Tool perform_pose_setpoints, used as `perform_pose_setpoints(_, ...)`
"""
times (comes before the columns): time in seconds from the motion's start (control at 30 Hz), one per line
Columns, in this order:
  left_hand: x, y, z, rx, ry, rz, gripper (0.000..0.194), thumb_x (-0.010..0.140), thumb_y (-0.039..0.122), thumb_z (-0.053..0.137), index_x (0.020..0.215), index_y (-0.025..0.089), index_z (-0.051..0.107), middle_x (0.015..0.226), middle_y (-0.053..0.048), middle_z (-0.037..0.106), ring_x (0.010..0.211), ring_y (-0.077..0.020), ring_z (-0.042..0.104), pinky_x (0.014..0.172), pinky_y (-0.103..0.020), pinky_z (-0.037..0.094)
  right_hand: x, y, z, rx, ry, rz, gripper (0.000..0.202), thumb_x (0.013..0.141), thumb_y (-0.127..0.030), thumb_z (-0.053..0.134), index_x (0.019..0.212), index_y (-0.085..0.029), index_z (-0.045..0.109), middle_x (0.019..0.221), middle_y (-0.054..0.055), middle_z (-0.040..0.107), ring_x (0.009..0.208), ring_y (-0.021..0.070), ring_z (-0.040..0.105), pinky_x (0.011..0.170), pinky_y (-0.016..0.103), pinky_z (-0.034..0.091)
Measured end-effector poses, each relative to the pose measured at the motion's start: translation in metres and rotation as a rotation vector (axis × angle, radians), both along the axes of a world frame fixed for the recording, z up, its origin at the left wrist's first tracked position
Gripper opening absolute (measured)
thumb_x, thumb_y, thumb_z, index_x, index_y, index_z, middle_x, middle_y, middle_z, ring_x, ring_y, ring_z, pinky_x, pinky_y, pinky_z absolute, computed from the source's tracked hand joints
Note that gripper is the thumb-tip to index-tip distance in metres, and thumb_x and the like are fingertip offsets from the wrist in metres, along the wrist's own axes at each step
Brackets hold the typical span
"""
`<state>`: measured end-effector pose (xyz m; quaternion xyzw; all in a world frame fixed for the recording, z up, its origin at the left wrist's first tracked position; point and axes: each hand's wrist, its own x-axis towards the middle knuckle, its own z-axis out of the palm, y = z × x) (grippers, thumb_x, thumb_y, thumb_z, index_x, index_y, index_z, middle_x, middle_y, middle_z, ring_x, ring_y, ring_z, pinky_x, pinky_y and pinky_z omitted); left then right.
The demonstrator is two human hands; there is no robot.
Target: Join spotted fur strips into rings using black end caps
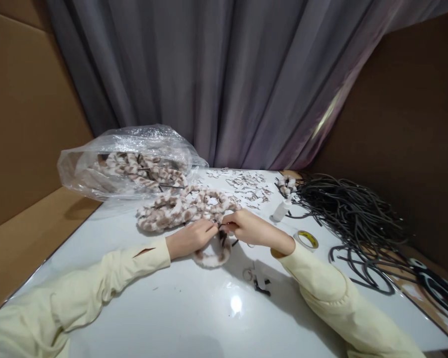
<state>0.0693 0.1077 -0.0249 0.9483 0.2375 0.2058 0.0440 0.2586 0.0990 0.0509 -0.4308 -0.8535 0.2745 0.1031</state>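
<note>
A small fluffy white-and-brown ring (211,260) hangs below my hands, partly hidden by the left one. My left hand (191,237) is closed in a pinch at its top. From the right, my right hand (251,229) pinches a thin black cord (221,233) that runs between the fingertips of both hands. The cord's ends are hard to make out. Just behind the hands lies a pile of fluffy brown-and-white rings (164,211). Nearer me on the table are a small metal ring (247,274) and short black pieces (262,287).
A clear plastic bag (85,166) with more fluffy pieces stands back left. Scattered small metal parts (248,186) lie behind. A white bottle (281,210), a tape roll (306,240), black cords (351,214) and scissors (438,288) are on the right. Cardboard walls flank the white table (153,318).
</note>
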Motion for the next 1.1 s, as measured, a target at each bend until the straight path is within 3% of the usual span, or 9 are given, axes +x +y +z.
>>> perform_pose_setpoints(0.1,0.003,-0.007,-0.001,0.273,0.061,-0.141,0.028,0.092,0.01,0.024,0.092,0.01,0.052,0.078,-0.012,0.057,0.071,-0.02,0.051,0.067,-0.031,0.044,0.005,0.003,0.001,0.188,-0.04,0.101,0.022,0.071,0.002,0.041,0.058,-0.016,0.047,0.055,-0.002,0.045,0.055,0.009,0.037,0.056,0.021,0.027)
perform_pose_setpoints(0.17,0.003,-0.01,-0.003,0.368,0.027,-0.188,0.026,0.092,0.009,0.025,0.094,0.009,0.05,0.076,-0.011,0.057,0.068,-0.0189,0.051,0.065,-0.03,0.044,0.007,0.007,-0.001,0.257,-0.073,0.197,0.022,0.077,-0.001,0.041,0.065,-0.015,0.053,0.062,0.0,0.052,0.058,0.0098,0.043,0.058,0.021,0.03)
perform_pose_setpoints(0.37,0.003,-0.011,-0.003,0.413,-0.109,-0.184,0.024,0.092,0.009,0.024,0.108,0.009,0.042,0.066,-0.004,0.055,0.059,-0.0155,0.05,0.058,-0.026,0.043,0.01,0.011,-0.005,0.231,-0.186,0.192,0.019,0.08,-0.005,0.043,0.084,-0.014,0.059,0.073,0.003,0.061,0.061,0.0106,0.049,0.055,0.02,0.031)
perform_pose_setpoints(0.57,0.004,-0.01,-0.001,0.492,-0.058,-0.243,0.027,0.09,0.005,0.029,0.115,0.004,0.04,0.075,-0.01,0.061,0.063,-0.0183,0.054,0.061,-0.03,0.045,0.009,0.007,-0.001,0.218,-0.226,0.175,0.025,0.075,0.001,0.042,0.088,-0.013,0.058,0.073,0.004,0.061,0.061,0.0102,0.049,0.054,0.019,0.03)
perform_pose_setpoints(0.7,0.004,-0.011,0.0,0.476,-0.006,-0.259,0.03,0.089,0.004,0.029,0.117,0.004,0.041,0.072,-0.009,0.062,0.062,-0.0182,0.054,0.06,-0.03,0.046,0.007,0.004,0.0,0.178,-0.223,0.18,0.024,0.074,0.0,0.043,0.086,-0.015,0.057,0.074,0.003,0.06,0.061,0.0097,0.049,0.053,0.019,0.029)
perform_pose_setpoints(0.93,0.004,-0.013,-0.001,0.454,-0.03,-0.247,0.031,0.09,0.005,0.029,0.118,0.003,0.04,0.072,-0.01,0.062,0.065,-0.0195,0.057,0.062,-0.031,0.048,0.002,-0.003,-0.003,0.227,-0.229,0.095,0.017,0.076,-0.008,0.045,0.084,-0.018,0.057,0.073,0.002,0.06,0.059,0.0098,0.048,0.051,0.02,0.026)
perform_pose_setpoints(1.1,0.004,-0.011,-0.004,0.408,-0.088,-0.257,0.03,0.089,0.004,0.03,0.117,0.003,0.041,0.078,-0.014,0.064,0.07,-0.0215,0.059,0.064,-0.033,0.049,-0.007,-0.008,-0.005,0.325,-0.233,-0.237,0.017,0.077,-0.012,0.042,0.082,-0.017,0.058,0.068,0.005,0.061,0.059,0.0143,0.051,0.05,0.022,0.026)
